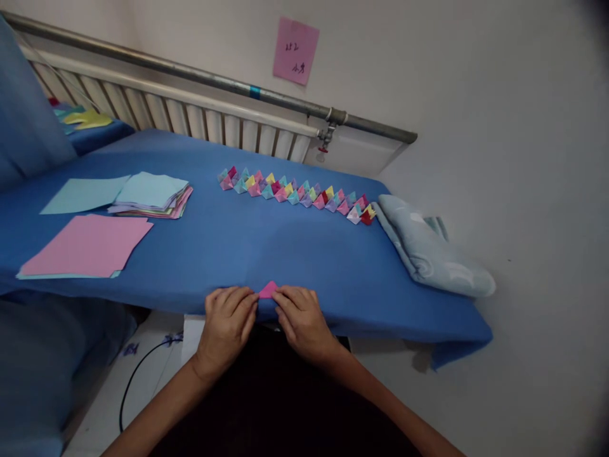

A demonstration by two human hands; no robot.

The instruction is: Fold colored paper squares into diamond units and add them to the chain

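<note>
A small folded piece of bright pink paper lies at the table's front edge, its point facing away from me. My left hand grips its left corner with the fingers pressed together. On the right corner, my right hand pinches the paper in the same way. Beyond my hands, a long row of small folded paper pieces in pink, yellow, blue, purple and red runs across the blue cloth.
Pink sheets and a stack of coloured sheets lie at the left. A folded grey-blue towel rests at the right end. Behind the table are a radiator and a metal pipe. A pink note hangs on the wall.
</note>
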